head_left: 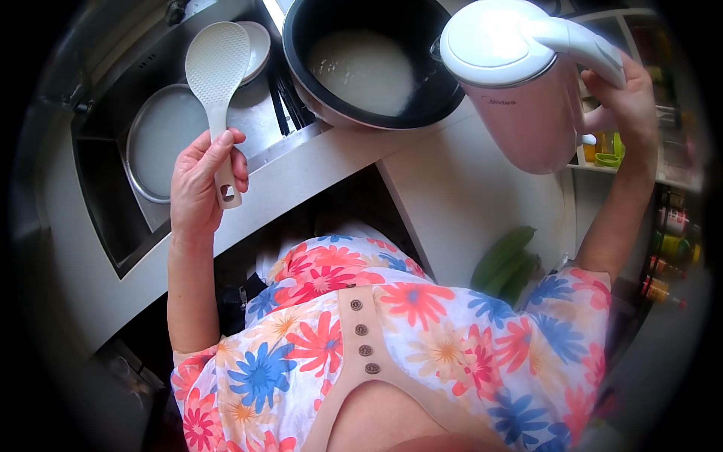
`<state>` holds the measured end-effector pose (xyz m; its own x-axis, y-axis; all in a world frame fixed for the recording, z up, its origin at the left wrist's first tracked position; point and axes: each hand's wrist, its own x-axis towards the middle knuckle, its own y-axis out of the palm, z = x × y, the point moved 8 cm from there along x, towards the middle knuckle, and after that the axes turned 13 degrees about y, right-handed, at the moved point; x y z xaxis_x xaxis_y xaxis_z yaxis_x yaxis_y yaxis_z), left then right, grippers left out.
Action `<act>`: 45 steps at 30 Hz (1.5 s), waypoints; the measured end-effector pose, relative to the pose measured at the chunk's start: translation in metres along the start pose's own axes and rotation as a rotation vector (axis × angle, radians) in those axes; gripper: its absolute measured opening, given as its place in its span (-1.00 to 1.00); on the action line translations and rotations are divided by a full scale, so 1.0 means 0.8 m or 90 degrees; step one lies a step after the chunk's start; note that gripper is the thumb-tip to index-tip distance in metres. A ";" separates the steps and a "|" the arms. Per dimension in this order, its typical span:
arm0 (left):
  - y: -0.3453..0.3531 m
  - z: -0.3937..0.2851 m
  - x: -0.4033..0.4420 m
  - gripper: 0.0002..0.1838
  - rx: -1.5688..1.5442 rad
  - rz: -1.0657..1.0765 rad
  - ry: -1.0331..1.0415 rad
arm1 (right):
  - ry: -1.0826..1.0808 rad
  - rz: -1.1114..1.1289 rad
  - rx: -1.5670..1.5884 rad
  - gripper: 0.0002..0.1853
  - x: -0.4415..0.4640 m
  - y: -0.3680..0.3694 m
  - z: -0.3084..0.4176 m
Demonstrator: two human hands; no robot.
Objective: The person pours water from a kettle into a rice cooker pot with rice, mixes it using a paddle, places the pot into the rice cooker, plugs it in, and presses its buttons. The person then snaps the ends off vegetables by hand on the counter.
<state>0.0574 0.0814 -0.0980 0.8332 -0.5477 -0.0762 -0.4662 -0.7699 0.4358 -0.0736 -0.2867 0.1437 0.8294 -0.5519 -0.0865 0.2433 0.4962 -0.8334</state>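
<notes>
Left hand (202,181): fingers closed round the lower handle of a white rice paddle (218,71), blade pointing away from the body. Right hand (633,105): wrapped round the handle of an electric kettle (520,120), spout toward a pot (425,45) forward of and between the hands; spout–rim contact cannot be told.

Sink (105,173) beneath and beyond left hand, holding a round pan (166,139). Pale counter (452,173) between hands; green fruit (501,260) nearer the body than right hand.

Paddle: dimpled blade. Kettle: pink body, white lid. Pot: dark interior, whitish contents.
</notes>
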 end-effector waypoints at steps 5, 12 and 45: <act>0.001 0.001 0.000 -0.76 0.004 -0.004 0.000 | -0.028 0.031 -0.019 -0.70 0.002 0.004 0.005; 0.001 0.001 0.002 -0.77 0.019 0.006 -0.008 | -0.092 0.009 0.025 -0.71 -0.015 0.019 0.022; 0.024 -0.014 0.010 -0.76 0.024 0.025 -0.002 | 0.105 -0.316 0.593 -0.78 -0.064 0.036 -0.254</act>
<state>0.0582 0.0659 -0.0803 0.8132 -0.5786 -0.0621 -0.5095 -0.7595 0.4043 -0.2114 -0.3804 0.0127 0.4710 -0.8820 0.0165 0.8811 0.4695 -0.0570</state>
